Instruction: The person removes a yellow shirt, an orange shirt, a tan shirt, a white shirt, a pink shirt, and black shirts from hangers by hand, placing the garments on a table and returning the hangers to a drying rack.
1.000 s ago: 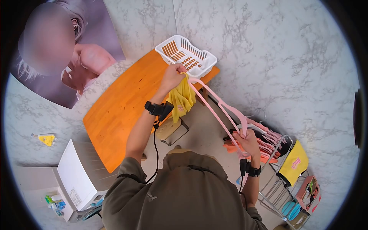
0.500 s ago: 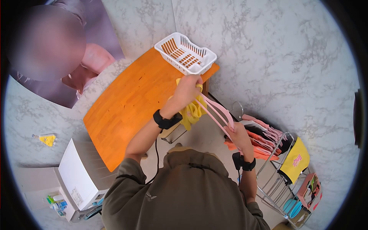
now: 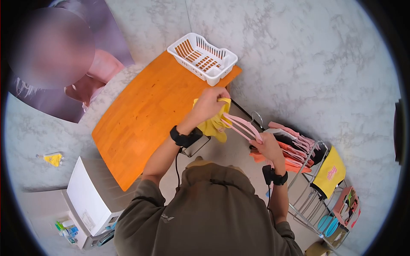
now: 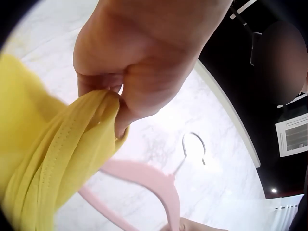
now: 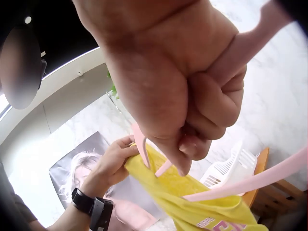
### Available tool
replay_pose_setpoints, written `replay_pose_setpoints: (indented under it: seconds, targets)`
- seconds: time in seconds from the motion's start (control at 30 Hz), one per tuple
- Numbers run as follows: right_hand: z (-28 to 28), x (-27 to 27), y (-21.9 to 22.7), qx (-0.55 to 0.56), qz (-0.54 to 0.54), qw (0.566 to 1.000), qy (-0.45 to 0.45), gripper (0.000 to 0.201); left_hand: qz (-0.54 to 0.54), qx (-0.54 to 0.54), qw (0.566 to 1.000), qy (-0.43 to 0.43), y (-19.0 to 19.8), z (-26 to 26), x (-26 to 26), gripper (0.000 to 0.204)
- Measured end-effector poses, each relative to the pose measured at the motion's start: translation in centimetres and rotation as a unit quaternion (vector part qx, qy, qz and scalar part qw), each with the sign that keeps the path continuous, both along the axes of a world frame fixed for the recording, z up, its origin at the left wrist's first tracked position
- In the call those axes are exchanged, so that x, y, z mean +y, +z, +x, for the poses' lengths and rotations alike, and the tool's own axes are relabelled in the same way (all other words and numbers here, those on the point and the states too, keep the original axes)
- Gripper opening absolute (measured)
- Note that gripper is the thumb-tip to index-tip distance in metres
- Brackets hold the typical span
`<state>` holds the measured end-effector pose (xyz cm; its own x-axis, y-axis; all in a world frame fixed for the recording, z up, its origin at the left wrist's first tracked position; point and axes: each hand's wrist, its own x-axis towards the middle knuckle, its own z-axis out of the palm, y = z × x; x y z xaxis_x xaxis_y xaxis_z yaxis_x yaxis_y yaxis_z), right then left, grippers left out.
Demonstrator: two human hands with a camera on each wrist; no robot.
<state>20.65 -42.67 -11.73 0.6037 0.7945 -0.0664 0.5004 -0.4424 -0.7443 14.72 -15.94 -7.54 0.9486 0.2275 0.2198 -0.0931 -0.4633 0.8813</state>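
Note:
My left hand [image 3: 210, 104] pinches the edge of a yellow garment [image 4: 67, 144], whose folds bunch and hang below the fingers. A pink clothes hanger [image 3: 240, 123] with a metal hook [image 4: 193, 139] is held in my right hand [image 3: 268, 147], the fingers curled round its frame. In the right wrist view, the hanger's far part reaches into the open edge of the yellow garment [image 5: 168, 192], which has pink lettering low on its front. Cloth hides the hanger's far end.
An orange wooden table [image 3: 136, 119] stands ahead and left, with a white slotted basket [image 3: 194, 68] at its far end. On the right, a metal rack [image 3: 299, 209] bears pink, orange and dark clothes [image 3: 292, 153] and a yellow cloth [image 3: 329, 173]. A white box-shaped appliance [image 3: 87, 196] is at lower left.
Both hands have drawn closer together, the left moving right and nearer my body with the yellow garment, the right slightly forward. The hanger's far end has gone into the garment.

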Motion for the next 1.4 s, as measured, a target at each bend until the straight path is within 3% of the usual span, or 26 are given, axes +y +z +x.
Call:
replay_pose_setpoints:
  seconds: [0.07,0.23,0.37,0.53,0.6,0.7,0.77,0.83,0.9,1.33,1.4]
  targets:
    - [0.1,-0.5,0.9,0.049,-0.058,0.996,-0.038,0.025,0.032,0.014,0.999,0.004,0.2,-0.3,1.1,0.008]
    - [1.3,-2.1,0.9,0.007,-0.069,0.998,-0.008,0.027,0.045,0.022,0.998,0.041,0.2,-0.5,3.0,0.009]
    - [2.2,-4.0,0.1,-0.015,-0.078,0.997,-0.024,0.024,0.116,0.023,0.990,0.083,0.1,-0.9,3.8,0.011]
    - [0.9,-4.7,5.0,-0.064,-0.040,0.997,-0.023,0.024,0.144,0.021,0.983,0.108,-1.0,-1.0,4.9,0.011]
    - [1.2,-6.0,5.5,0.057,-0.128,0.988,-0.071,0.025,0.153,0.015,0.981,0.121,-2.0,-0.9,5.8,0.011]
    - [1.2,-7.4,5.0,0.019,-0.142,0.988,-0.055,0.027,0.125,0.038,0.977,0.170,-2.3,-1.0,6.4,0.011]
    - [0.8,-7.2,5.6,0.005,-0.170,0.984,-0.052,0.027,0.120,0.033,0.978,0.168,-2.1,-1.3,6.7,0.010]
    - [-0.2,-6.0,6.1,0.029,-0.064,0.996,-0.047,0.029,0.116,0.028,0.979,0.166,-2.1,-1.4,6.6,0.010]
    - [0.0,-5.4,5.1,0.024,-0.068,0.997,-0.037,0.024,0.072,0.028,0.992,0.099,-2.3,-1.3,6.1,0.009]
    - [-0.1,-0.5,4.3,0.015,-0.051,0.998,0.032,0.025,0.099,0.047,0.993,0.040,-2.2,-1.5,0.4,0.009]
    - [0.1,-0.2,3.1,0.022,-0.051,0.998,0.040,0.025,0.009,0.016,0.999,0.027,-2.5,-1.5,-0.3,0.011]
